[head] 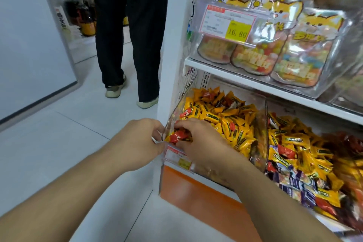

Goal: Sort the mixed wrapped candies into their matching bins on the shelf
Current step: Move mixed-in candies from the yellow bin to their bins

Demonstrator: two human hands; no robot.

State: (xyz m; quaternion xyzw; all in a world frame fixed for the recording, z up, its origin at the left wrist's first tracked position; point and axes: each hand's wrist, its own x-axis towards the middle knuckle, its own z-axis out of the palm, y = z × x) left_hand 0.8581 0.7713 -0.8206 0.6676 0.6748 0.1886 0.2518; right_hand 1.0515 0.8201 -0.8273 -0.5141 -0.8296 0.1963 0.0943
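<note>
A shop shelf is seen from above, with two bare arms reaching toward a row of clear plastic candy bins on the lowest level. The left hand (144, 139) is curled against the outer front corner of the left bin (176, 108), its fingers pinching the clear wall, seemingly to steady it. The right hand (198, 139) is reached over the bin's front edge, fingers bent down around a red-wrapped candy (179, 136) lying among the yellow-wrapped candies (225, 118) that fill this bin; the red one appears to be picked out as not belonging there. Just to the right, past a clear divider, a second bin (294, 155) is filled with a mix of yellow, red and purple wrappers, so much sorting is judged to remain. A price label (177, 156) is fixed to the bin front below the hands. On the shelf above, bags of sweets (290, 53) are displayed behind a yellow price tag (237, 32). Another person's dark trouser legs (129, 35) are seen in the aisle beyond
</note>
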